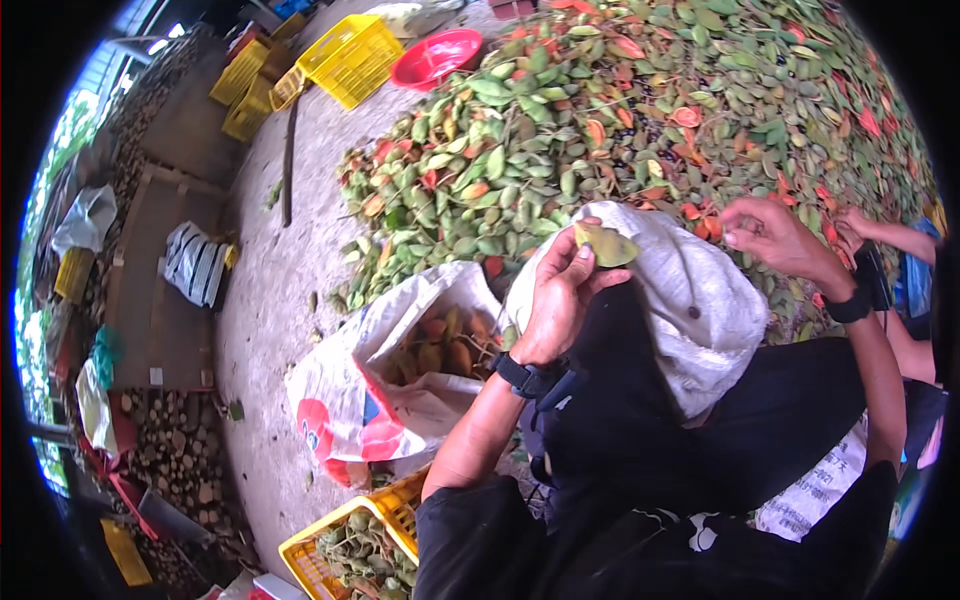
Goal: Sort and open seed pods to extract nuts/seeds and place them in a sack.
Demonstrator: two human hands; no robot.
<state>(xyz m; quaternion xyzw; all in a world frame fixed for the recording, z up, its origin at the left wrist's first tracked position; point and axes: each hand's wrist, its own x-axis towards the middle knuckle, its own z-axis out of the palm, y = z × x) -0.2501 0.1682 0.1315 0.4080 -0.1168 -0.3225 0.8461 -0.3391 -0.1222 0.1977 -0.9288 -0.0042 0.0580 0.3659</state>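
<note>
My left hand grips a yellowish-green seed pod between thumb and fingers, above a white woven sack spread over my lap. My right hand is raised to the right of the sack, its fingers bent and apart, with nothing visible in them. One small dark seed rests on the sack. Beyond both hands spreads a large heap of green and orange-red pods, with dark seeds showing among them. By my left forearm stands a gaping printed woven bag holding brownish-orange pods.
At lower left, a yellow plastic crate contains green pods. Yellow crates and a red basin stand at the back. A dark stick lies on the concrete floor. Another person's hand works at right.
</note>
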